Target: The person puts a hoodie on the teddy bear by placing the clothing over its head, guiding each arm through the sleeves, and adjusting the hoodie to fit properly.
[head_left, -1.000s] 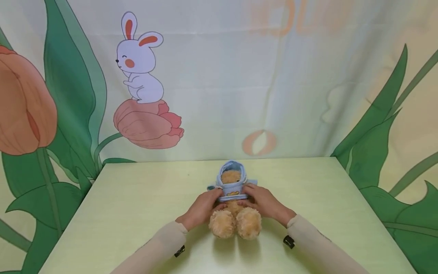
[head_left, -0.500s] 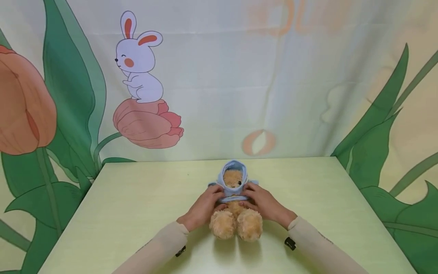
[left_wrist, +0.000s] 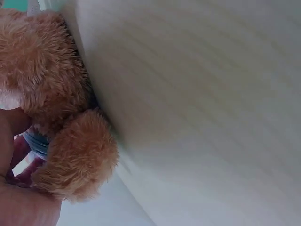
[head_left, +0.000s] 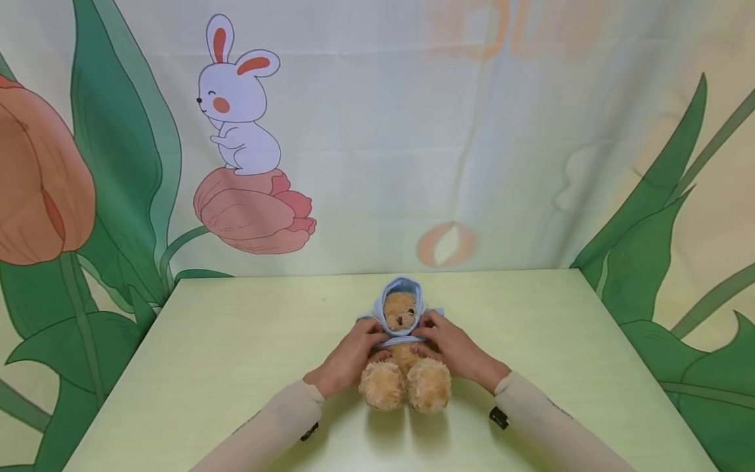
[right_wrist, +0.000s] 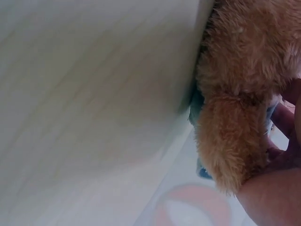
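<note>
A tan plush teddy bear (head_left: 400, 313) lies on its back at the middle of the table, its feet towards me. It wears a small light blue hooded top (head_left: 403, 283), the hood framing its face. One eye and the nose show inside the opening. My left hand (head_left: 349, 357) pinches the top by the bear's chest on the left. On the other side my right hand (head_left: 457, 346) pinches it the same way. Both thumbs lie near the bear's belly below the hem. In the wrist views the furry legs (left_wrist: 80, 155) hide most of the fingers.
The pale green table (head_left: 253, 341) extends on both sides of the bear. Behind it hangs a printed cloth backdrop (head_left: 366, 131) with a rabbit and tulips, meeting the table's back edge.
The hood opening has come down over the bear's face, so an eye and the nose now show. The chest print is no longer visible. Both hands stay at the bear's sides.
</note>
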Tool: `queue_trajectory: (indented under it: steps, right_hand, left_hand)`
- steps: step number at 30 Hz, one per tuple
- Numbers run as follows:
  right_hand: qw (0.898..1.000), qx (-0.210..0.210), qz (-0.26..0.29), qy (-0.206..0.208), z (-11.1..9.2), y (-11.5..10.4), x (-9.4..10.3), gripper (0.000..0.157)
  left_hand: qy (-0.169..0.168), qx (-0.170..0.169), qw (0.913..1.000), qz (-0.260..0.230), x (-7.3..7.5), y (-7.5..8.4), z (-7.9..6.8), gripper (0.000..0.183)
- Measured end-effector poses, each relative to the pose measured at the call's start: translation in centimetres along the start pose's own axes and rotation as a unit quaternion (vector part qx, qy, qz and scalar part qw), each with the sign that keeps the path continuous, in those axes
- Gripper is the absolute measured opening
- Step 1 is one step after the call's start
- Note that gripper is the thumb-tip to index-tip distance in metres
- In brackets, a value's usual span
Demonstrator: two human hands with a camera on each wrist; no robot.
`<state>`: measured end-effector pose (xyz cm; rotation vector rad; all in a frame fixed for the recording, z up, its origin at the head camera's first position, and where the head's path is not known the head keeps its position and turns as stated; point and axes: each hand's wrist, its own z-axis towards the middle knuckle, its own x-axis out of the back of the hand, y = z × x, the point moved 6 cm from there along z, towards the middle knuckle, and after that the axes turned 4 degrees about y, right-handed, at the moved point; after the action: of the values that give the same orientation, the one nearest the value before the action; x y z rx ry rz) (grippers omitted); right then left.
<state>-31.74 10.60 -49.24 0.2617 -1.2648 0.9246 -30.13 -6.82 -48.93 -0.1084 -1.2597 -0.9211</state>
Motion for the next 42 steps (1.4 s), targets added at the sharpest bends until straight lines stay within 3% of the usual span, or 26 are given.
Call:
queue_trajectory:
  steps: [10, 14, 19, 27, 30, 33, 37, 40, 42]
  right_hand:
    - [0.996, -0.069, 0.029, -0.046, -0.1, 0.8, -0.5, 0.036]
    - [0.998, -0.051, 0.016, -0.037, -0.4, 0.8, -0.6, 0.033]
    - [0.997, -0.052, 0.024, -0.042, -0.6, 0.7, -0.6, 0.035]
    - [0.996, -0.052, 0.042, -0.066, -0.2, 1.0, -0.6, 0.041]
    - [0.997, -0.044, 0.026, -0.061, -0.3, 1.2, -0.2, 0.041]
    - [0.998, -0.05, -0.014, -0.031, -0.3, 1.2, 0.6, 0.039]
    - [0.996, -0.057, -0.059, 0.024, -0.1, 0.7, 1.8, 0.034]
    - [0.996, -0.043, -0.063, 0.045, 0.1, 0.1, 2.4, 0.03]
    - [0.997, -0.028, -0.048, 0.051, 0.0, -0.2, 2.9, 0.026]
  left_hand:
    - [-0.057, 0.047, 0.9964, 0.041, -0.6, -0.5, 0.0, 0.033]
    - [-0.072, 0.043, 0.9958, 0.037, -0.8, -0.3, -0.3, 0.034]
    - [-0.068, 0.045, 0.9964, 0.019, -0.5, 0.1, -0.3, 0.03]
    - [-0.114, 0.069, 0.9879, 0.079, -0.9, -0.2, 0.0, 0.026]
    - [-0.119, 0.08, 0.9876, 0.064, -0.8, -0.2, 0.3, 0.031]
    - [-0.096, 0.095, 0.9905, 0.024, -0.3, -0.3, 0.4, 0.043]
    - [-0.023, 0.159, 0.9867, -0.025, 0.6, -1.3, -0.1, 0.053]
    - [0.023, 0.232, 0.9708, -0.057, 1.2, -2.5, -0.9, 0.056]
    - [0.022, 0.273, 0.9577, -0.087, 1.5, -3.0, -1.3, 0.061]
